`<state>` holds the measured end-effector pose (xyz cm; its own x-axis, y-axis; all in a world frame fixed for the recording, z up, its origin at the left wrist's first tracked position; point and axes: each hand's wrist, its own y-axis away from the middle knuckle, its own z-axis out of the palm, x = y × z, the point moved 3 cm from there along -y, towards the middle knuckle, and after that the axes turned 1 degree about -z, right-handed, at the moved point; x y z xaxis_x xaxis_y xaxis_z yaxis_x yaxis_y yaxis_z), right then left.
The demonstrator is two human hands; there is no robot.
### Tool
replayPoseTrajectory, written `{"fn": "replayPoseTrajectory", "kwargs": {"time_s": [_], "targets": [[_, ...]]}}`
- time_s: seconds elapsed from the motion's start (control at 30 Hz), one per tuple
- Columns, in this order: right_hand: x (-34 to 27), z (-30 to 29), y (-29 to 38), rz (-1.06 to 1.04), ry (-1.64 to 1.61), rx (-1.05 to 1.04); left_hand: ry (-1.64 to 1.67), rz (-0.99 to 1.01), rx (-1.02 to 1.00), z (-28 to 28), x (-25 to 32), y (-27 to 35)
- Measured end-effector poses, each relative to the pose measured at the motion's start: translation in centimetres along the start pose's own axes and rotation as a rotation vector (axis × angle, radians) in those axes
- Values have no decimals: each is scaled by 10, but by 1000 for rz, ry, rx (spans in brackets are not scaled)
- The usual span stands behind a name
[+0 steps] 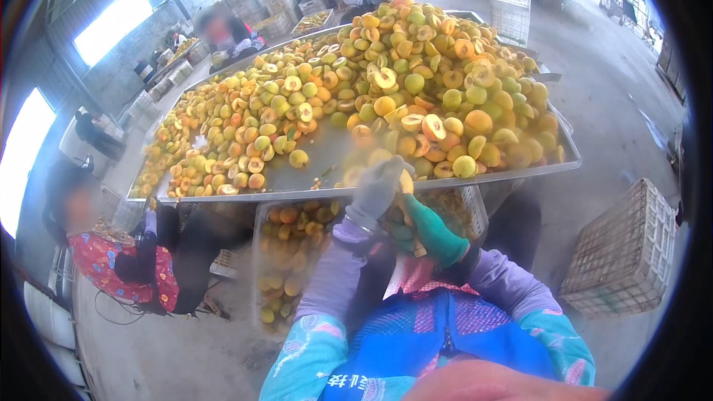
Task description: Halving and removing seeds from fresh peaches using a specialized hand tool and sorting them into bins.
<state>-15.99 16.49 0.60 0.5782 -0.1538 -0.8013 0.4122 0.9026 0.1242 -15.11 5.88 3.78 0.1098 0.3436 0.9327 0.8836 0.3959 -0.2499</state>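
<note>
Both my hands meet just past the near edge of a metal-rimmed table (312, 194) heaped with yellow-orange stone fruit, many pieces cut in half. My left hand (379, 186), in a pale grey glove, is closed around a yellow fruit piece (406, 181) that is partly hidden by the fingers. My right hand (431, 228), in a green glove, touches the same piece and grips a tool with a light-coloured handle (419, 248); its working end is hidden. Halved fruit with brown centres (433, 127) lies on the pile ahead.
Below the table edge stands a plastic crate of fruit (259, 267), with another container behind my hands. An upright lattice crate (618, 250) is at the right. A co-worker in a red patterned top (111, 267) sits at the left; others work beyond the table.
</note>
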Motion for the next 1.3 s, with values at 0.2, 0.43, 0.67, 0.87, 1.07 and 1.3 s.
{"fn": "replayPoseTrajectory", "kwargs": {"time_s": [0.2,0.43,0.67,0.87,1.07,1.3], "targets": [[6,19,11,217,-276,-5,340,-200,114,5,6,12],[10,22,11,224,-432,-171,337,-110,-47,6,-6,7],[39,21,22,149,-470,-88,645,36,-40,22,-55,22],[47,1,35,284,-663,-225,1016,-347,51,39,-63,51],[54,-27,38,162,-586,-108,-187,3,598,-70,-94,117],[69,-19,27,301,-442,81,-1067,-906,643,-213,-205,271]]}}
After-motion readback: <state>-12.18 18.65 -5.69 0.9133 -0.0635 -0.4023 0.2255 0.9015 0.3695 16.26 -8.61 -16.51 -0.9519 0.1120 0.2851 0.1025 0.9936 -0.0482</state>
